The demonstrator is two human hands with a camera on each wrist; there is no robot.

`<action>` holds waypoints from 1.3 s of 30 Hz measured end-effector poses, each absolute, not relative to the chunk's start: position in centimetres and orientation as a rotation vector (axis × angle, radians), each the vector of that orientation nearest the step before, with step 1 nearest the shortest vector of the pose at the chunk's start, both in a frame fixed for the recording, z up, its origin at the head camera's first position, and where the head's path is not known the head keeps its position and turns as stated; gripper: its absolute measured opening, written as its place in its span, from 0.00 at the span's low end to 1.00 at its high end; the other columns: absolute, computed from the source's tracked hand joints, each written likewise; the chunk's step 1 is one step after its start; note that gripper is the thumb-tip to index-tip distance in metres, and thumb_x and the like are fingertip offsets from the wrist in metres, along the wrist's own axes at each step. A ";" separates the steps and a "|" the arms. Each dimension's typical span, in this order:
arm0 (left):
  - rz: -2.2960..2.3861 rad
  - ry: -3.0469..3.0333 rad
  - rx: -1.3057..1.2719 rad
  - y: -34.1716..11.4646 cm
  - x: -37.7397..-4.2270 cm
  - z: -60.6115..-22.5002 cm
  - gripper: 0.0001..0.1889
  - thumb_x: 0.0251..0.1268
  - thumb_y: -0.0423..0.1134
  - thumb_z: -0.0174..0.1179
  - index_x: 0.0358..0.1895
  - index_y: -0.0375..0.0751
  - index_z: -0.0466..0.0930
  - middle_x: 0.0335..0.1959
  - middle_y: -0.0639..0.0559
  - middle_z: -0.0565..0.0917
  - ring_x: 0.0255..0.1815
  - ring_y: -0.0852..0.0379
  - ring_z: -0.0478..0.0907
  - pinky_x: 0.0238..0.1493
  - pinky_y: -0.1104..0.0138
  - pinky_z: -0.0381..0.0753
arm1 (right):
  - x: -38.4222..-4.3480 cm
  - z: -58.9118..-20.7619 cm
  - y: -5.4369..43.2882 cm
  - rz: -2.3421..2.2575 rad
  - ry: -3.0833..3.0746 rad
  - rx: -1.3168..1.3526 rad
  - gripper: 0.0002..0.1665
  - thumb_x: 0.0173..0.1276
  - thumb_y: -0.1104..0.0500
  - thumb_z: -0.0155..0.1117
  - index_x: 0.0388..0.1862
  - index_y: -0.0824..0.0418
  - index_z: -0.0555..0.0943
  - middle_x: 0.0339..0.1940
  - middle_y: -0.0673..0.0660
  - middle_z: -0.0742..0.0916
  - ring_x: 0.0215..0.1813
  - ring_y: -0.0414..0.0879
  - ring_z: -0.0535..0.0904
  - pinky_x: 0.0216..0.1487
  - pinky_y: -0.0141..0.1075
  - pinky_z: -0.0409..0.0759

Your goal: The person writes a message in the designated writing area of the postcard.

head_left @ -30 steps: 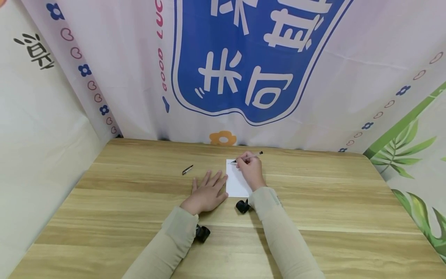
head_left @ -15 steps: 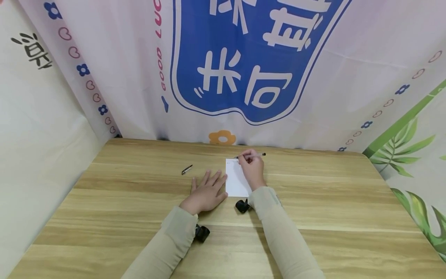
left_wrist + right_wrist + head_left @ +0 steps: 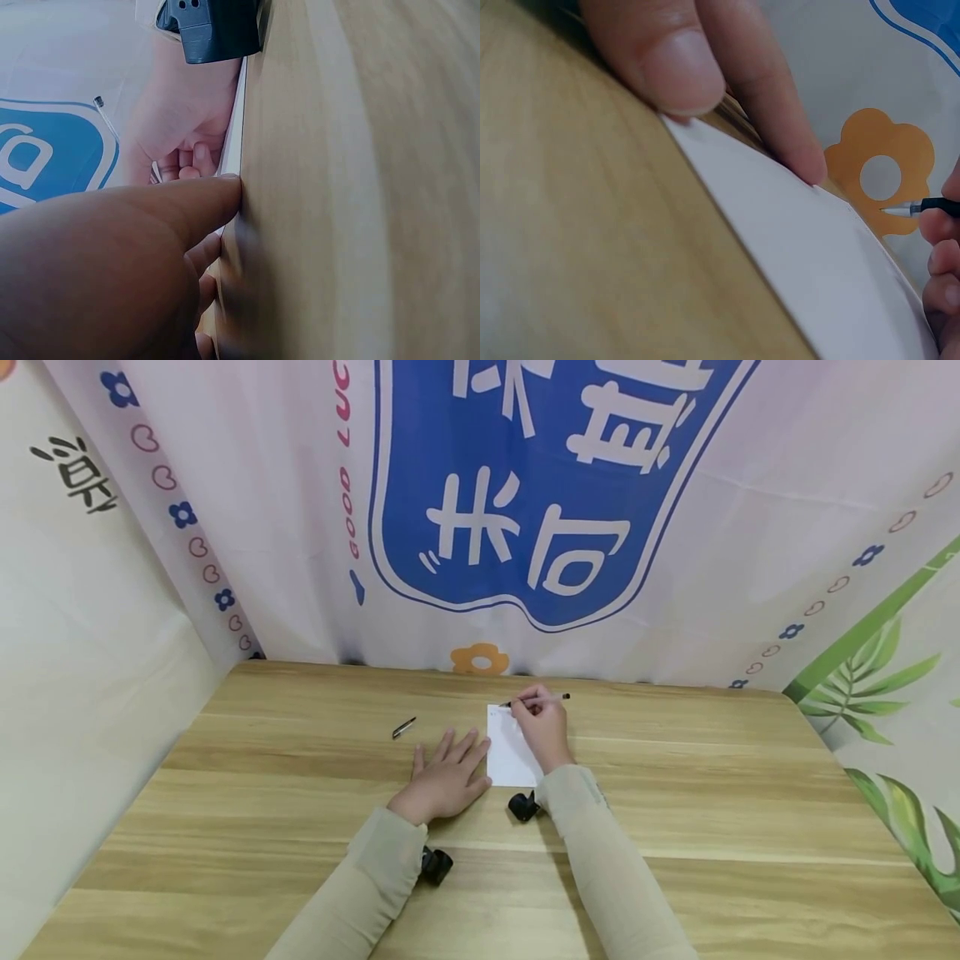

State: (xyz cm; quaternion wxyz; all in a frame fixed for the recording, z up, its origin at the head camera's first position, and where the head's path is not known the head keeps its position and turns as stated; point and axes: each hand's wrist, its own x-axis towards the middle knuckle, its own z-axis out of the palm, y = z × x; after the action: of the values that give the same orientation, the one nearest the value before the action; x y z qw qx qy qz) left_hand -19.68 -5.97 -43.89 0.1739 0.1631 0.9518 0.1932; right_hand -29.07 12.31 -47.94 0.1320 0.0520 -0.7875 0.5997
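Observation:
A white sheet of paper (image 3: 510,760) lies on the wooden table between the two hands, with faint small marks near its top left corner. My right hand (image 3: 543,727) pinches a slim pen (image 3: 551,697) over the sheet's upper part, its back end pointing right. In the right wrist view the pen's tip (image 3: 904,209) looks a little above the paper. Flat on the table, my left hand (image 3: 444,781) has its fingers spread; the thumb and a fingertip touch the paper's left edge. A pen cap (image 3: 403,727) lies beyond the left hand, touched by neither hand.
Wrist-worn black cameras show beside the left cuff (image 3: 435,865) and the right cuff (image 3: 522,807), close over the wooden table (image 3: 712,827). A printed curtain (image 3: 300,527) hangs right behind the table's far edge.
My right hand and the pen lifted slightly up and right, then came back a little toward the sheet's top. The left hand, paper and cap have stayed in place.

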 end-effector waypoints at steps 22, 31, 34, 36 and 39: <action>0.525 2.709 0.461 -5.7 -19.9 -44.1 0.34 0.81 0.57 0.45 0.83 0.56 0.47 0.84 0.54 0.43 0.83 0.42 0.30 0.73 0.32 0.28 | -29.0 -47.8 12.7 1.807 -2.286 0.108 0.06 0.67 0.63 0.62 0.29 0.63 0.81 0.26 0.57 0.85 0.29 0.46 0.82 0.33 0.32 0.83; 0.532 2.724 0.459 -5.9 -19.6 -44.2 0.33 0.82 0.57 0.45 0.83 0.56 0.48 0.84 0.54 0.44 0.83 0.42 0.31 0.73 0.32 0.29 | -29.1 -48.2 12.4 1.821 -2.277 0.122 0.07 0.67 0.63 0.62 0.28 0.62 0.80 0.25 0.57 0.85 0.29 0.46 0.81 0.32 0.32 0.82; 0.533 2.725 0.458 -6.0 -19.6 -44.3 0.33 0.82 0.57 0.44 0.83 0.56 0.48 0.84 0.54 0.44 0.83 0.42 0.31 0.73 0.32 0.29 | -29.0 -48.2 12.4 1.813 -2.282 0.131 0.07 0.67 0.63 0.62 0.29 0.62 0.80 0.25 0.57 0.85 0.28 0.46 0.81 0.31 0.32 0.81; 0.531 2.725 0.456 -6.0 -19.6 -44.3 0.33 0.82 0.56 0.44 0.83 0.56 0.48 0.84 0.54 0.44 0.83 0.42 0.31 0.73 0.31 0.29 | -29.1 -48.2 12.3 1.806 -2.284 0.135 0.07 0.67 0.63 0.62 0.29 0.62 0.80 0.25 0.57 0.85 0.28 0.46 0.81 0.31 0.31 0.81; 0.527 2.726 0.454 -6.0 -19.6 -44.2 0.33 0.82 0.56 0.44 0.83 0.56 0.48 0.84 0.53 0.44 0.83 0.42 0.32 0.73 0.31 0.29 | -29.1 -48.3 12.3 1.818 -2.283 0.132 0.07 0.67 0.63 0.62 0.29 0.62 0.81 0.26 0.57 0.85 0.29 0.47 0.81 0.31 0.31 0.82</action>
State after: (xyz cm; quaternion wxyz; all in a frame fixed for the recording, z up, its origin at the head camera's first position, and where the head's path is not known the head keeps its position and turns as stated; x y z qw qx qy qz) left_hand -19.62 -5.98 -44.18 0.1634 0.1593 0.9559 0.1848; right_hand -29.14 12.33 -48.26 0.1100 0.0449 -0.7766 0.6186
